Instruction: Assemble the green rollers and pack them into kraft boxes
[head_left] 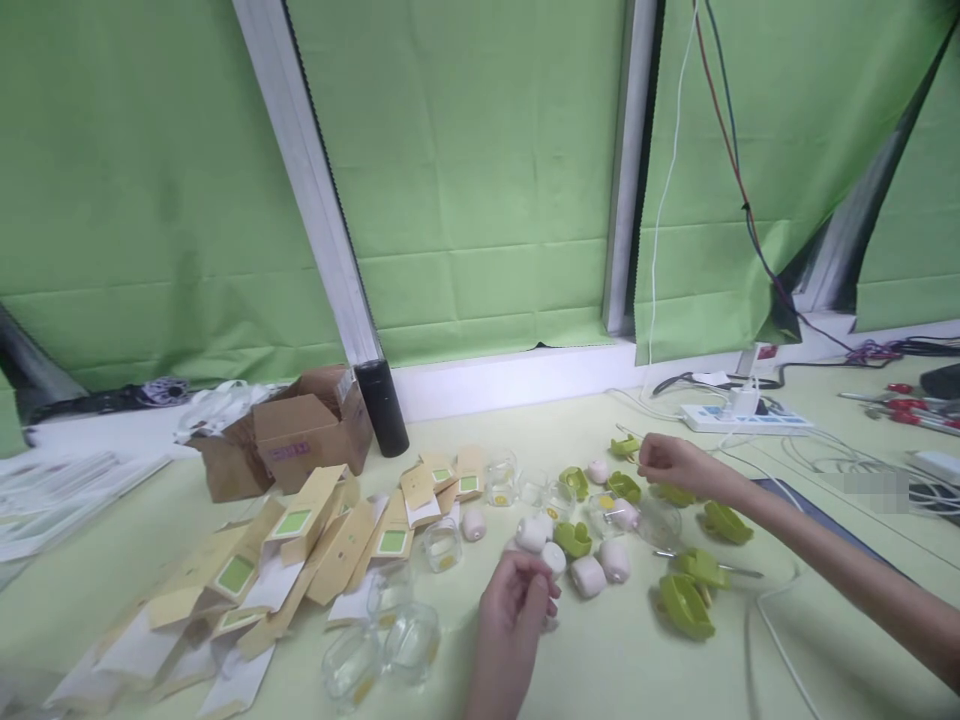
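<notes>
My left hand [517, 605] hovers low over the table with its fingers curled in a pinch, right beside several small white caps [589, 575]; what it pinches, if anything, is too small to make out. My right hand [667, 462] reaches far forward with fingers closed among green plastic lids [686, 605] and clear little jars [442, 545]. What that hand grips is hidden. More clear jars [412, 640] lie near the front edge, left of my left hand.
Flat tan cartons with green labels [300, 530] lie spread at the left, behind them brown cardboard boxes [300, 435] and a black cylinder [382, 405]. A white power strip [742, 418], cables and red-handled tools [911, 410] sit at the right. Green curtains [480, 170] hang behind.
</notes>
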